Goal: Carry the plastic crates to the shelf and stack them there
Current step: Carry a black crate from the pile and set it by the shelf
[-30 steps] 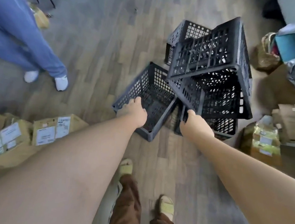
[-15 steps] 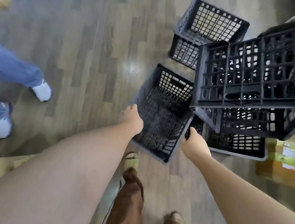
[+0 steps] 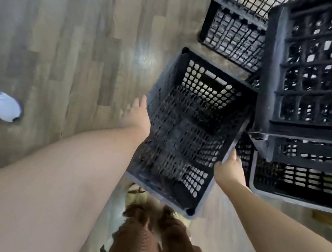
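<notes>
Head view, looking down. The near crate (image 3: 182, 139), black perforated plastic and open side up, sits between the two hands directly in front of the person, its near corner over the yellow slippers (image 3: 137, 195) and brown trousers (image 3: 141, 240). It appears tilted and probably just clear of the wooden floor (image 3: 67, 47).

The left hand (image 3: 138, 115) lies against the outside of the crate's left wall. Although blurred, its fingers look stretched along the wall rather than hooked over the rim. The right hand (image 3: 228, 168) is closed on the right rim, thumb on top and the other fingers hidden beneath. A hold on opposite sides balances the wide, light load and keeps it from swinging.

To the right, touching the held crate, stands a stack: a lower crate (image 3: 296, 181) carrying an upper crate (image 3: 310, 68) turned on its side. A further crate (image 3: 233, 31) rests on the floor behind. Another person's white shoe (image 3: 2, 105) shows at the left edge.

No shelf is in view, so the step in hand is judged to be the pick-up, with carrying and stacking not yet done. The tight gap beside the stack suggests drawing the crate away leftward before turning.
</notes>
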